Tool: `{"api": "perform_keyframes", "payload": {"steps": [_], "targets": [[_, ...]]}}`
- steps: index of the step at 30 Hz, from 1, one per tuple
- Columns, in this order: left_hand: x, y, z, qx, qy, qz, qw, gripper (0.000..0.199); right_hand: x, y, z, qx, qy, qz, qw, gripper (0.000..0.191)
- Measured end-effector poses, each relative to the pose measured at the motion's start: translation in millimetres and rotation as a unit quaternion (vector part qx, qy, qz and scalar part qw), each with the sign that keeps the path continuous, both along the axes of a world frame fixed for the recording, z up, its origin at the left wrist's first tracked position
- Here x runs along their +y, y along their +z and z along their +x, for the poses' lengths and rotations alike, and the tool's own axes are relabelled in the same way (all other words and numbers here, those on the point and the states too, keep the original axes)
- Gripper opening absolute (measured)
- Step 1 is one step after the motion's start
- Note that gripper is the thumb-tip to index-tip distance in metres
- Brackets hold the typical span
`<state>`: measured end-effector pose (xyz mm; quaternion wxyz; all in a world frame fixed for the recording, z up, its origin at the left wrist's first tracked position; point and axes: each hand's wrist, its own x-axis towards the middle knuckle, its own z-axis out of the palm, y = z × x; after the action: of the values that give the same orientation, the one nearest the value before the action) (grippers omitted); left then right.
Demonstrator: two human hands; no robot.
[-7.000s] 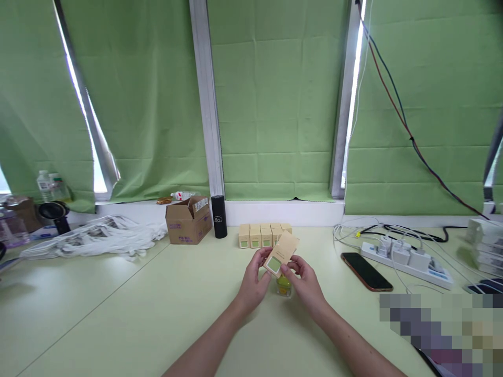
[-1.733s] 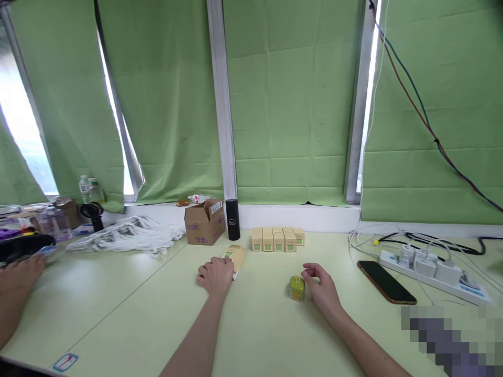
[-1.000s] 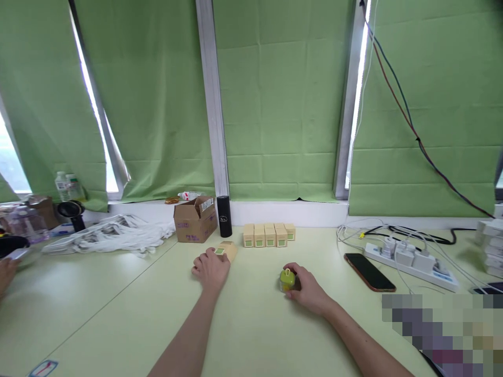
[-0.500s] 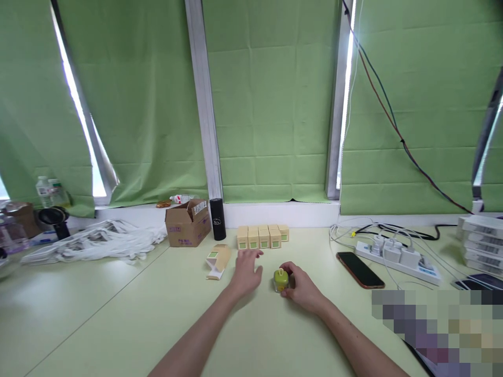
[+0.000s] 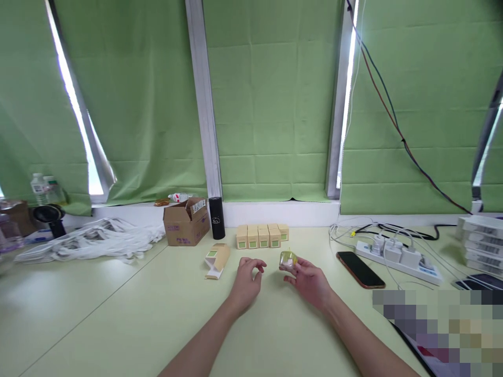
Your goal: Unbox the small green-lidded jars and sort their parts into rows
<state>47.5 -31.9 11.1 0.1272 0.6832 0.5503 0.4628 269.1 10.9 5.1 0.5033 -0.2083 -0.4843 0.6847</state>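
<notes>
My right hand (image 5: 312, 284) grips a small transparent jar with a green lid (image 5: 288, 260) between thumb and fingers. The jar is lifted off the tabletop and tilted, so its pale underside faces me; a small loop shows at its top. To its left, my left hand (image 5: 247, 283) hovers over the table with loosely bent fingers and holds nothing. Just beyond both hands stands a row of several small kraft-paper boxes (image 5: 258, 236) with green labels. An opened kraft box (image 5: 217, 261) lies on its side, left of my left hand, its white inner flap showing.
A cardboard carton (image 5: 186, 222) and a black cylinder (image 5: 216, 218) stand at the back. White strapped bags (image 5: 90, 241) lie left. On the right are a phone (image 5: 360, 269), a power strip (image 5: 401, 259) with chargers and cables, and stacked white boxes (image 5: 481, 241). The lower right corner is pixelated.
My right hand has raised the jar from the table and tipped it, turning its underside toward me. My left hand has drawn slightly back, with its fingers more bent.
</notes>
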Motion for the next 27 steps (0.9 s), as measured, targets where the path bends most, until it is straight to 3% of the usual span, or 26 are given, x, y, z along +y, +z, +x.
{"api": "perform_keyframes", "payload": {"steps": [4, 12, 22, 27], "targets": [[-3.3, 1.4, 6.9, -0.019, -0.028, 0.021, 0.999, 0.03, -5.2, 4.7, 1.9, 0.136, 0.085, -0.103, 0.982, 0.025], [-4.9, 1.9, 14.8, -0.037, -0.033, 0.034, 0.998, 0.019, -11.2, 10.3, -5.6, 0.156, 0.092, -0.113, 0.977, 0.029], [-5.0, 13.0, 16.0, -0.108, -0.032, 0.05, 0.992, 0.03, -19.0, 10.8, -16.9, 0.07, -0.019, 0.005, 0.997, 0.053], [-2.7, 11.9, 16.0, -0.139, -0.044, 0.056, 0.988, 0.025, -19.2, 9.3, -20.9, -0.009, -0.108, 0.068, 0.992, 0.059]]}}
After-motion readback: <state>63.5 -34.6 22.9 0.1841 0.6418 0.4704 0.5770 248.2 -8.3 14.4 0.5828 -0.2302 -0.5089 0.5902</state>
